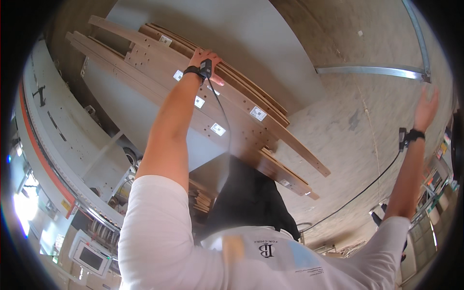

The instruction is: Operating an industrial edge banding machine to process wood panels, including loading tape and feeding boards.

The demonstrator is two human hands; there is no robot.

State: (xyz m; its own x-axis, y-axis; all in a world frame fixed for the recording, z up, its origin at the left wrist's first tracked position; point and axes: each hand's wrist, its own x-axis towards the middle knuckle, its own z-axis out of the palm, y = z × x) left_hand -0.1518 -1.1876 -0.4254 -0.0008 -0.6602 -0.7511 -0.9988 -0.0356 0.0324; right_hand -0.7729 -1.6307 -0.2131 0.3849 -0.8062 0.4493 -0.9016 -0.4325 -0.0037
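A stack of brown wooden panels and narrow strips [159,65], with drilled holes and white labels, lies across a large grey board. My left hand [207,63] rests on the upper edge of this stack with its fingers spread and thumb apart. My right hand [426,110] is raised at the far right, away from the panels. Its fingers are stretched out and slightly blurred, with nothing visible in them. The end of a metal frame [377,70] lies just beyond those fingertips. Both wrists wear black straps with small cabled devices.
At the left stands a long pale machine [63,116] with an orange strip along its side. A screen on a white housing [90,257] is at the lower left. The grey board [232,29] extends beyond the panels, over a concrete floor [348,116]. More wooden pieces [199,198] lie lower down, beside my legs.
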